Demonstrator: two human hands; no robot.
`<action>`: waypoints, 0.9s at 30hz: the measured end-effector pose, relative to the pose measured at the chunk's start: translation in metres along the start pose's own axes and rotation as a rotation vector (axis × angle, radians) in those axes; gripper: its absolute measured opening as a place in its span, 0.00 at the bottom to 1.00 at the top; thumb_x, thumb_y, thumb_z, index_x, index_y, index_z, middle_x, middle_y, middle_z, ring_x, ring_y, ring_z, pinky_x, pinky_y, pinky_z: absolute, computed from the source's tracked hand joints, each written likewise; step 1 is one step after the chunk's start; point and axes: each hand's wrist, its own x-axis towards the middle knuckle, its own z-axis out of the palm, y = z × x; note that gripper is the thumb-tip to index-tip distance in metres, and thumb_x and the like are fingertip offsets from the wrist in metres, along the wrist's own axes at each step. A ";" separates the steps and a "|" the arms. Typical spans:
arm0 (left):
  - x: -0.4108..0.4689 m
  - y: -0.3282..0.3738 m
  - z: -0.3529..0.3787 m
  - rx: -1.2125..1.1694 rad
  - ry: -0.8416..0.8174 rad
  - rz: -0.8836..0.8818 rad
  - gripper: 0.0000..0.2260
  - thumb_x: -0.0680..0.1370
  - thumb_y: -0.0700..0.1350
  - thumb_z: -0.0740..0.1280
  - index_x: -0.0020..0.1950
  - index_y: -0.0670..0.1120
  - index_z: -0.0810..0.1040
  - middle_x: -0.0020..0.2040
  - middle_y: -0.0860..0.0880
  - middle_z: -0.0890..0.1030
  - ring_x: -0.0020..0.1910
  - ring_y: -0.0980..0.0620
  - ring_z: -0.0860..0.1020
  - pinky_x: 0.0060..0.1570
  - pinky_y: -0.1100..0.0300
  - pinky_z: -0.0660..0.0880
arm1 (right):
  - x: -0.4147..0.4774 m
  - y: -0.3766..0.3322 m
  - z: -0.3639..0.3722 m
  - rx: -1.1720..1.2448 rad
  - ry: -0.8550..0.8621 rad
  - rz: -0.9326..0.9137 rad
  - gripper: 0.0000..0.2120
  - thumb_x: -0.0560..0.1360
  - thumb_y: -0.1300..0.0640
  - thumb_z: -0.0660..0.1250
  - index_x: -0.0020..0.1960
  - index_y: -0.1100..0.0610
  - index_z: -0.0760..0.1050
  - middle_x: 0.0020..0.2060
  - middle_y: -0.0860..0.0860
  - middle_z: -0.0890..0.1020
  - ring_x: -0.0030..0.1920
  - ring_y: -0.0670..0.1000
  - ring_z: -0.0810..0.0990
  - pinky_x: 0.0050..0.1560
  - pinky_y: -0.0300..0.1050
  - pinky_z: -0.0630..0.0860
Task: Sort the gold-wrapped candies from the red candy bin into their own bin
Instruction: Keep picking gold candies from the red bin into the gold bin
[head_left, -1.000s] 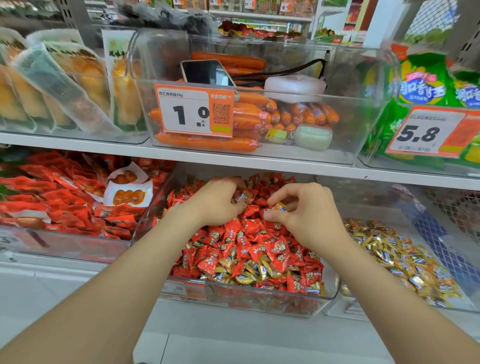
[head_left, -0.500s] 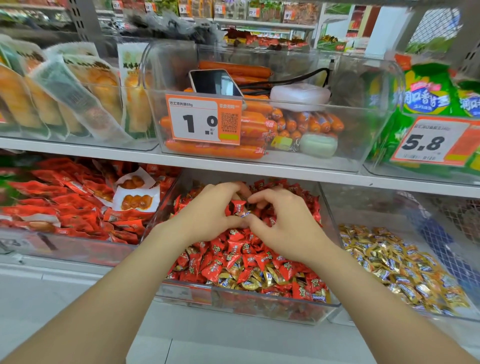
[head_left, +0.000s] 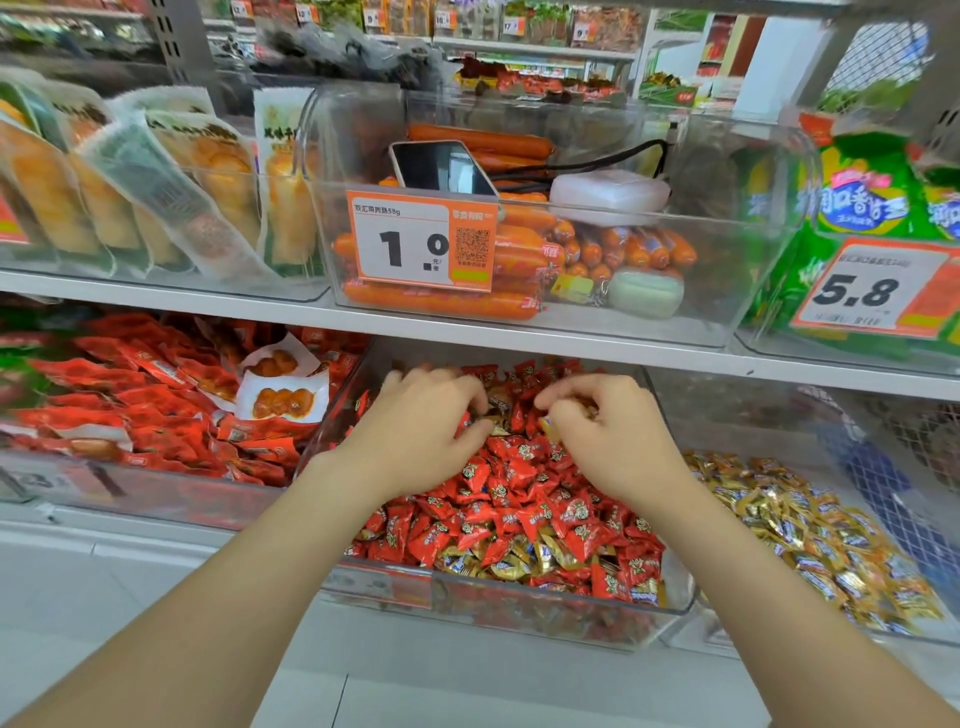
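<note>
In the clear plastic bin of red-wrapped candies (head_left: 519, 605), our right hand (head_left: 613, 436) pinches a small gold-wrapped candy (head_left: 549, 425). Our left hand (head_left: 421, 431) curls its fingers into the pile, grip unclear. More gold-wrapped strays (head_left: 519, 565) lie at the front. A loose pinch could drop the candy back among the reds.

Bright red candies (head_left: 519, 499) (pale printed mark), gold-wrapped candies (head_left: 810, 525), orange sausages (head_left: 441, 304), orange-and-white price tag (head_left: 421, 244), green bags (head_left: 872, 171)

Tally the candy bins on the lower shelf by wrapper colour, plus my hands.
Red candy bin: 1
Gold candy bin: 1
Hands, left hand and right hand, the right pinching a gold-wrapped candy: 2
Total: 4
</note>
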 end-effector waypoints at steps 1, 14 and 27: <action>0.003 0.003 0.002 0.071 -0.040 0.012 0.14 0.84 0.56 0.61 0.68 0.57 0.76 0.63 0.53 0.78 0.64 0.47 0.73 0.65 0.40 0.68 | 0.000 0.000 -0.001 -0.005 -0.010 0.000 0.11 0.78 0.59 0.63 0.46 0.48 0.83 0.22 0.43 0.77 0.22 0.43 0.69 0.26 0.33 0.63; 0.005 0.029 -0.003 -0.029 0.087 0.018 0.11 0.79 0.52 0.56 0.41 0.52 0.74 0.40 0.54 0.76 0.44 0.50 0.74 0.52 0.47 0.70 | -0.024 0.005 -0.028 0.088 -0.230 -0.044 0.19 0.82 0.64 0.59 0.50 0.46 0.85 0.31 0.53 0.82 0.29 0.56 0.76 0.33 0.46 0.74; -0.056 0.056 0.012 -0.094 -0.151 0.419 0.26 0.78 0.30 0.62 0.65 0.56 0.81 0.65 0.58 0.76 0.63 0.54 0.71 0.60 0.56 0.69 | -0.054 0.015 -0.027 -0.654 -0.361 -0.170 0.12 0.75 0.38 0.74 0.56 0.40 0.83 0.34 0.40 0.76 0.46 0.47 0.77 0.41 0.44 0.69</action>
